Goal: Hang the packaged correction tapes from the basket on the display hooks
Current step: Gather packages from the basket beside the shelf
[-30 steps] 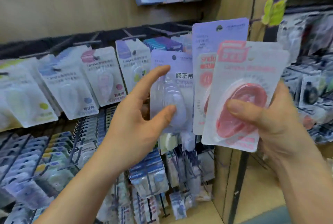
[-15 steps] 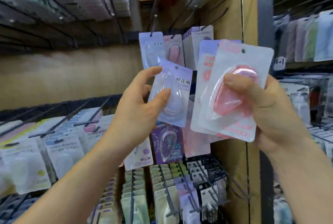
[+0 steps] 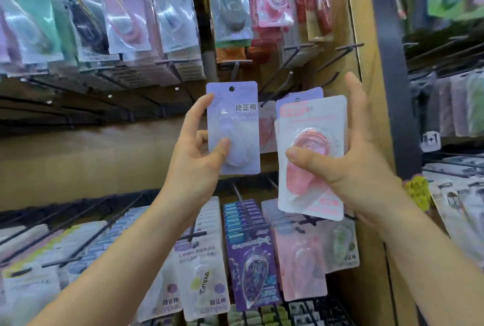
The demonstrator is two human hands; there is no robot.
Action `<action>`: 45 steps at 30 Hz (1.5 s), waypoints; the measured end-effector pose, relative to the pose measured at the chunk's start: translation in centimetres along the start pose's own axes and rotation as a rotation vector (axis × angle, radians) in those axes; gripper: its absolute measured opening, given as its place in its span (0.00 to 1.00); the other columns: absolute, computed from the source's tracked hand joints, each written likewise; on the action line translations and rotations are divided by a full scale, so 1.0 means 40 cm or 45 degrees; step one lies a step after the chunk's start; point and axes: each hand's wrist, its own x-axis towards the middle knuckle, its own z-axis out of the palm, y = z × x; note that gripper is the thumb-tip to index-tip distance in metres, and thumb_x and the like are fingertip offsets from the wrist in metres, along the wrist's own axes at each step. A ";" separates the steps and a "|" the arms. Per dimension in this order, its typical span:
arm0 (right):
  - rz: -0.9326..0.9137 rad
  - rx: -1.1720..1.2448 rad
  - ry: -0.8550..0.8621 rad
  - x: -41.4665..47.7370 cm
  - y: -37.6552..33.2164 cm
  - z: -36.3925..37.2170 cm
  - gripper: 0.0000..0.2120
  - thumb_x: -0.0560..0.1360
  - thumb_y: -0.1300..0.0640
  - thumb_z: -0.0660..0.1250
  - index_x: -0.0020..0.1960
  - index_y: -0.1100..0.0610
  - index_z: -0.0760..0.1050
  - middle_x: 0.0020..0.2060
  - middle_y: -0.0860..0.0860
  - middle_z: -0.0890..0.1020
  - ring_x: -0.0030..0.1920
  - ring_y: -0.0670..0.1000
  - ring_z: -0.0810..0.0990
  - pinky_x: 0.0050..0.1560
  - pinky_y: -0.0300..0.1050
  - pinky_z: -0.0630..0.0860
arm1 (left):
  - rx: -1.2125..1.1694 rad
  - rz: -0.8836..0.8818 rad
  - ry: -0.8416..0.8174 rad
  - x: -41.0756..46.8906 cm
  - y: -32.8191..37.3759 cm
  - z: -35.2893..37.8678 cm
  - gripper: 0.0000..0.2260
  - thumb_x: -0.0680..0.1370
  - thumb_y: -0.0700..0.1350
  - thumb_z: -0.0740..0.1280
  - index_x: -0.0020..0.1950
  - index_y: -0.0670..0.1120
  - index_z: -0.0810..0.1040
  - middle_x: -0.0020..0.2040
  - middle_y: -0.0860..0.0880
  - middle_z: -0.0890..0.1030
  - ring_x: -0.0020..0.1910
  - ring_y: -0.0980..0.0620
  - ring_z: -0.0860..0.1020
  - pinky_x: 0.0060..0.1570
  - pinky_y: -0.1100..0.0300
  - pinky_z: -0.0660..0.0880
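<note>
Our left hand pinches a lilac correction tape pack, our right hand grips a pink stack; neither hung yet.

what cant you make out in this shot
All in the head view:
- Basket: out of frame.
- Packs behind the pink pack in the right hand: count hidden by the front pack; only a lilac edge shows.
- Small print on the lilac pack in the left hand: too blurred.
- Top-row packs: motion blur, labels unreadable.
</note>
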 end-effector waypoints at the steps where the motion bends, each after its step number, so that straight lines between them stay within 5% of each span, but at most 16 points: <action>1: 0.003 0.015 -0.032 0.004 0.004 0.007 0.51 0.67 0.59 0.79 0.73 0.29 0.51 0.65 0.26 0.68 0.62 0.32 0.74 0.62 0.37 0.76 | 0.014 0.007 0.001 0.009 -0.003 0.005 0.28 0.81 0.37 0.64 0.66 0.71 0.67 0.52 0.44 0.82 0.51 0.45 0.82 0.54 0.42 0.80; 5: 0.015 0.013 -0.142 0.005 0.016 0.036 0.47 0.69 0.58 0.78 0.72 0.28 0.55 0.62 0.31 0.74 0.58 0.36 0.78 0.57 0.38 0.78 | 0.115 0.015 -0.081 0.036 -0.001 0.016 0.28 0.82 0.35 0.61 0.74 0.64 0.64 0.71 0.55 0.74 0.67 0.57 0.74 0.64 0.55 0.75; 9: -0.004 -0.018 -0.173 0.005 0.021 0.050 0.46 0.69 0.58 0.78 0.72 0.28 0.56 0.58 0.25 0.73 0.58 0.35 0.77 0.58 0.37 0.78 | 0.246 0.015 -0.153 0.045 -0.004 0.006 0.29 0.83 0.38 0.60 0.79 0.60 0.57 0.74 0.60 0.67 0.72 0.60 0.67 0.72 0.53 0.67; 16: 0.117 0.134 -0.323 0.024 0.036 0.051 0.45 0.69 0.60 0.77 0.73 0.31 0.58 0.63 0.41 0.78 0.56 0.43 0.82 0.54 0.43 0.81 | 0.589 -0.070 -0.243 0.057 0.027 -0.009 0.28 0.84 0.47 0.60 0.80 0.56 0.50 0.75 0.53 0.68 0.70 0.54 0.70 0.70 0.52 0.69; 21: 0.214 0.131 -0.268 0.053 0.075 0.064 0.41 0.70 0.59 0.77 0.69 0.30 0.59 0.63 0.42 0.77 0.55 0.45 0.82 0.49 0.42 0.81 | 0.825 -0.235 -0.270 0.131 -0.008 -0.001 0.29 0.82 0.51 0.62 0.80 0.54 0.52 0.72 0.47 0.72 0.66 0.45 0.74 0.64 0.48 0.75; 26: 0.376 0.087 -0.183 0.099 0.135 0.063 0.46 0.69 0.58 0.78 0.73 0.32 0.55 0.64 0.46 0.76 0.56 0.50 0.81 0.55 0.53 0.81 | 0.878 -0.323 -0.215 0.204 -0.082 0.002 0.30 0.78 0.52 0.70 0.76 0.59 0.59 0.67 0.47 0.76 0.57 0.43 0.80 0.54 0.44 0.80; 33: 0.424 0.228 -0.067 0.111 0.166 0.054 0.49 0.67 0.60 0.79 0.76 0.37 0.53 0.65 0.47 0.76 0.58 0.52 0.81 0.54 0.55 0.81 | 1.185 -0.199 -0.169 0.240 -0.154 0.025 0.35 0.79 0.49 0.68 0.79 0.55 0.51 0.66 0.41 0.77 0.57 0.39 0.79 0.54 0.46 0.78; 38: 0.476 0.384 -0.037 0.107 0.162 0.072 0.32 0.68 0.61 0.78 0.67 0.46 0.69 0.55 0.51 0.83 0.50 0.52 0.85 0.44 0.49 0.83 | 1.240 -0.206 -0.167 0.249 -0.164 0.037 0.35 0.79 0.49 0.68 0.79 0.55 0.49 0.62 0.38 0.78 0.54 0.37 0.80 0.52 0.46 0.77; 43: 0.515 0.447 0.006 0.093 0.166 0.079 0.35 0.69 0.59 0.78 0.70 0.46 0.66 0.56 0.50 0.82 0.49 0.50 0.85 0.40 0.44 0.82 | 1.461 -0.085 -0.106 0.215 -0.075 0.036 0.28 0.81 0.56 0.63 0.77 0.54 0.54 0.65 0.42 0.74 0.59 0.41 0.76 0.51 0.49 0.73; 45: 0.516 0.457 0.036 0.091 0.165 0.081 0.36 0.69 0.58 0.78 0.71 0.46 0.66 0.56 0.49 0.82 0.49 0.50 0.85 0.42 0.46 0.84 | 1.162 -0.016 -0.202 0.172 -0.029 0.041 0.23 0.80 0.59 0.62 0.72 0.54 0.64 0.59 0.48 0.76 0.55 0.49 0.77 0.52 0.54 0.76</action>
